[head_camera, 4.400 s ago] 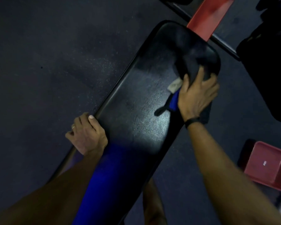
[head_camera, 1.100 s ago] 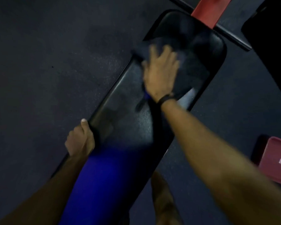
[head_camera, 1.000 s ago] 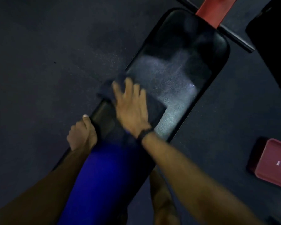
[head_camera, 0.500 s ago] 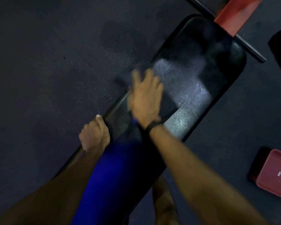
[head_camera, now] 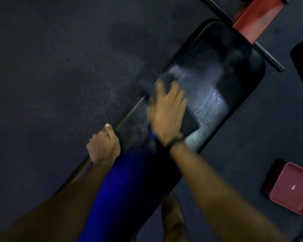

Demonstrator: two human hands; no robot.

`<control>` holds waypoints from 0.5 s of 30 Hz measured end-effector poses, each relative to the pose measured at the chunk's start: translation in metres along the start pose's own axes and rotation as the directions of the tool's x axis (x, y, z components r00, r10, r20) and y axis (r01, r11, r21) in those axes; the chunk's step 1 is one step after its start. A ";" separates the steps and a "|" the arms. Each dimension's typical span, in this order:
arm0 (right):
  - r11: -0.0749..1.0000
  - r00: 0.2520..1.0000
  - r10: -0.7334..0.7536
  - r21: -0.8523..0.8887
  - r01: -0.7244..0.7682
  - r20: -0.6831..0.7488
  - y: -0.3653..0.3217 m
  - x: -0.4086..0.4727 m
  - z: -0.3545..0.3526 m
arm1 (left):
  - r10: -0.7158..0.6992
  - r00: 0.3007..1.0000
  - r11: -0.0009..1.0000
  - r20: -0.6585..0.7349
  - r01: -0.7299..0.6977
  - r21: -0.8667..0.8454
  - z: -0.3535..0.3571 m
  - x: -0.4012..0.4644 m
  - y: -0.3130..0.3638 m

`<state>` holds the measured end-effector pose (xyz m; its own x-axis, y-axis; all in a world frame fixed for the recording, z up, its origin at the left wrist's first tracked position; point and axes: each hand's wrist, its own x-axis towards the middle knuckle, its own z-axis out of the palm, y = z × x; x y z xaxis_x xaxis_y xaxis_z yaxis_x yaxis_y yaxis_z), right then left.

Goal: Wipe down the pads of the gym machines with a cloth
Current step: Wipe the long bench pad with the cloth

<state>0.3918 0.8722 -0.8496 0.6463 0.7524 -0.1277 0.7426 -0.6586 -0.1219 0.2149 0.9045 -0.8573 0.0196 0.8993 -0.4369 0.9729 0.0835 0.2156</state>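
Soft, limp dark cloth (head_camera: 152,85) lies pinned under the flat, spread right hand (head_camera: 168,112) on the slick black vinyl bench pad (head_camera: 234,70); left hand (head_camera: 103,147) grips its left edge.

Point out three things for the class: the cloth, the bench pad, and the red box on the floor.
cloth (head_camera: 151,84): head view, on the dark fold past the fingertips.
bench pad (head_camera: 208,96): head view, on the shiny wet patch of its top.
red box (head_camera: 293,188): head view, on the middle of its top face.
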 end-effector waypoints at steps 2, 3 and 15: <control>0.972 0.966 -0.235 0.042 0.232 0.110 -0.021 -0.084 0.002 | 0.009 0.997 0.999 0.080 -0.012 0.034 -0.005 -0.002 0.004; 0.958 0.946 -0.286 0.070 0.279 0.149 -0.018 -0.109 -0.003 | 0.011 0.995 0.999 0.100 -0.015 0.040 -0.007 -0.001 0.004; 0.938 0.929 -0.345 0.075 0.337 0.135 -0.020 -0.096 -0.002 | 0.032 0.998 0.998 0.061 -0.035 0.050 -0.006 0.000 0.003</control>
<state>0.3154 0.8133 -0.8333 0.3209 0.9237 -0.2092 0.9016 -0.3656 -0.2314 0.2162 0.9074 -0.8517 0.0652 0.8736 -0.4823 0.9820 0.0298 0.1867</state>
